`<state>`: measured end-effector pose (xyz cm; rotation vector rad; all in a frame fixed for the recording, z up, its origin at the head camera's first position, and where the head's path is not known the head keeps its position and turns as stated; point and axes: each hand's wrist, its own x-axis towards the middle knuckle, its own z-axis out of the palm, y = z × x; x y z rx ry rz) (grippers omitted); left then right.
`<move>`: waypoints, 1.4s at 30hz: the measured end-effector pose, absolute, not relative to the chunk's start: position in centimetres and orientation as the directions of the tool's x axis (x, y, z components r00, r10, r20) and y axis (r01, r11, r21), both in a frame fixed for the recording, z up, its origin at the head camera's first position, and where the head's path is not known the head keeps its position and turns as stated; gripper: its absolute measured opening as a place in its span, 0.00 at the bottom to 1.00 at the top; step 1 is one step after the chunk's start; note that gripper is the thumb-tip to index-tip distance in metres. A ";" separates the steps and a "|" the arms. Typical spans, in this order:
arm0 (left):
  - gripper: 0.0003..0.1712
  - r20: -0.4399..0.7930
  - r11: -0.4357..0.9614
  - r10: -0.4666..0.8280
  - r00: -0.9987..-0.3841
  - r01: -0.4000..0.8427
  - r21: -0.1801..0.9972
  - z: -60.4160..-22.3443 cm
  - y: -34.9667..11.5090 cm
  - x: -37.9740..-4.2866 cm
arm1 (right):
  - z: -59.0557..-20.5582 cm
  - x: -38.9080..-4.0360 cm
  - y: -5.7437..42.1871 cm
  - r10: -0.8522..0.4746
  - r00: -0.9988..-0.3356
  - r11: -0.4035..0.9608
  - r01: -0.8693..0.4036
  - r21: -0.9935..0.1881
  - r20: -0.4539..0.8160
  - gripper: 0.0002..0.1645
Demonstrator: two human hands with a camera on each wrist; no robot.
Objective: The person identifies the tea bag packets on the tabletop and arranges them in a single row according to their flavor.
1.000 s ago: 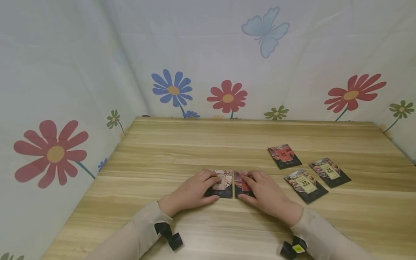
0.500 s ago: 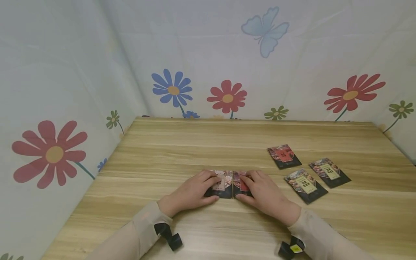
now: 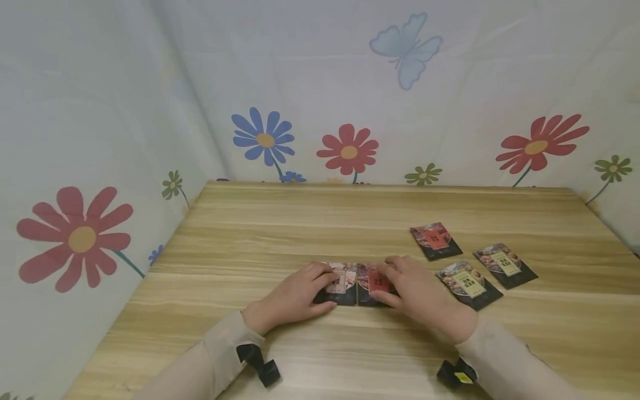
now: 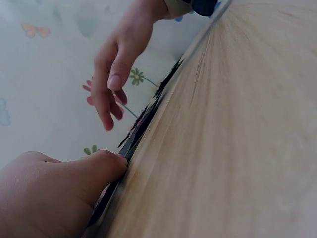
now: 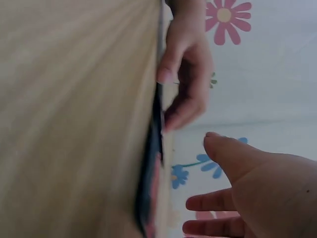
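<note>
Two small flat food packets lie side by side in the head view, their edges meeting. My left hand [image 3: 290,294] rests on the left one, a packet with a pale label [image 3: 346,298], its thumb at the near edge. In the left wrist view, that thumb [image 4: 106,166] touches the packet's dark edge. My right hand [image 3: 425,297] hovers over the right one, a packet with a red label [image 3: 368,298], and covers its right side. Seen from the right wrist, my right fingers [image 5: 213,201] are spread and raised off the packet, holding nothing.
Farther right on the wooden table [image 3: 280,222] lie another red-labelled packet [image 3: 436,241] and two yellow-labelled ones, a nearer packet [image 3: 469,284] and a farther packet [image 3: 506,265]. A flower-printed curtain [image 3: 300,72] stands behind and to the left.
The red-labelled packet slid left against the pale-labelled one under my right hand. That hand has since lifted and shifted right, showing more of the label. My left hand has stayed put.
</note>
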<state>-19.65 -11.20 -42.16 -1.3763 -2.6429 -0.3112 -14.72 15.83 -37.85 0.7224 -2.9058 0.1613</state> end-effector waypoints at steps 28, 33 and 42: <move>0.32 0.223 0.560 0.789 -0.573 0.819 0.124 -42.2 -11.3 -19.5 | -36.5 -20.6 25.9 -0.338 -0.941 0.919 -0.331 -0.213 0.004 0.33; 0.33 0.204 0.565 0.791 -0.577 0.816 0.119 -42.3 -11.2 -19.6 | -37.5 -21.3 26.7 -0.340 -0.940 0.917 -0.326 -0.228 -0.027 0.33; 0.32 0.236 0.549 0.793 -0.561 0.827 0.122 -42.1 -11.3 -19.6 | -38.2 -22.0 26.7 -0.356 -0.934 0.912 -0.342 -0.228 -0.024 0.33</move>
